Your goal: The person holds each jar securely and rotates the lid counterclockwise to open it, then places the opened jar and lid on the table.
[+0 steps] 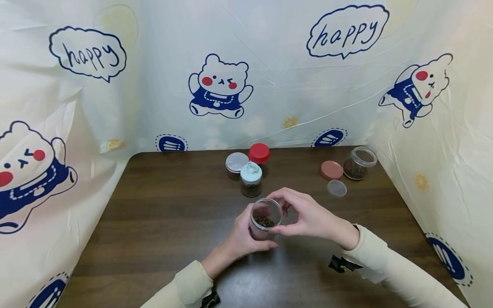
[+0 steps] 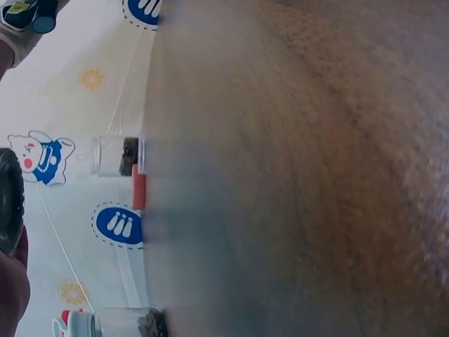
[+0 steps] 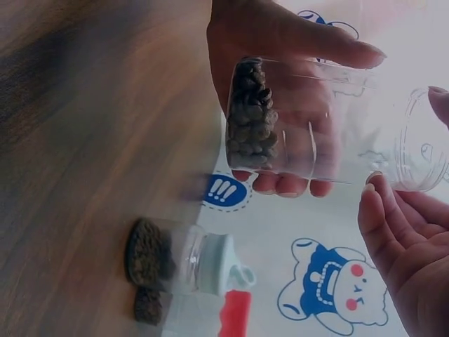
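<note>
A clear lidless jar (image 1: 266, 211) is held up over the table, its bottom part filled with dark brown bean-like pieces (image 3: 251, 116). My left hand (image 1: 240, 237) grips the jar's body, with the fingers behind it and the thumb along the near side. At the rim, my right hand (image 1: 308, 216) pinches the jar between thumb and fingertips. The right wrist view has the jar lying sideways across the picture, with both hands on it. Only the dark jar base (image 2: 10, 200) shows at the left edge of the left wrist view.
Behind the hands stand jars with a pale blue lid (image 1: 251, 171), a whitish lid (image 1: 236, 161) and a red lid (image 1: 259, 152). At the back right are an open jar of brown bits (image 1: 355, 169), a pink lid (image 1: 331, 170) and a translucent disc (image 1: 337, 188). Printed curtains surround the wooden table (image 1: 161, 239).
</note>
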Demonstrator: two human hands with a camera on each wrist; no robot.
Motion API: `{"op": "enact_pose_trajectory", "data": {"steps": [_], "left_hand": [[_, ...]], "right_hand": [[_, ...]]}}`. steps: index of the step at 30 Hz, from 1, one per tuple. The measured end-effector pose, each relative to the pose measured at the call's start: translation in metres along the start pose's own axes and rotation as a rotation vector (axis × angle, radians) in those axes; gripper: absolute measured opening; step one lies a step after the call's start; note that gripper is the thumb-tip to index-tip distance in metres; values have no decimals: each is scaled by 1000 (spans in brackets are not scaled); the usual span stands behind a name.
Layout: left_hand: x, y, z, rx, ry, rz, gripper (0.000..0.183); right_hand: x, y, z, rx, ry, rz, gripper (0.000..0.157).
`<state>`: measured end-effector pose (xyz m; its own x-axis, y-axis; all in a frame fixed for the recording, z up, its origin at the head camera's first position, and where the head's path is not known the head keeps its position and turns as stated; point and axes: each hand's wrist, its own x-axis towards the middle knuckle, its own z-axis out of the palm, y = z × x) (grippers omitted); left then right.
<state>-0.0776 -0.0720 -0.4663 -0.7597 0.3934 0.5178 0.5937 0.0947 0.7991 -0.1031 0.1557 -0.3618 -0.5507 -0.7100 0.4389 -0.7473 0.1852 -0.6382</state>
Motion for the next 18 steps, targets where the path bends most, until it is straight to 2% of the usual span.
{"op": "enact_pose_trajectory", "data": {"steps": [6, 13, 18], "left_hand": [[1, 0, -2, -1, -38, 1, 76], [2, -1, -6, -10, -31, -12, 72], [1, -4, -9, 22, -32, -2, 64]], "right_hand": [[-3, 2, 1, -5, 11, 20, 56], [-6, 0, -6, -27, 47, 55, 59], [-13, 1, -17, -66, 80, 84, 59]]}}
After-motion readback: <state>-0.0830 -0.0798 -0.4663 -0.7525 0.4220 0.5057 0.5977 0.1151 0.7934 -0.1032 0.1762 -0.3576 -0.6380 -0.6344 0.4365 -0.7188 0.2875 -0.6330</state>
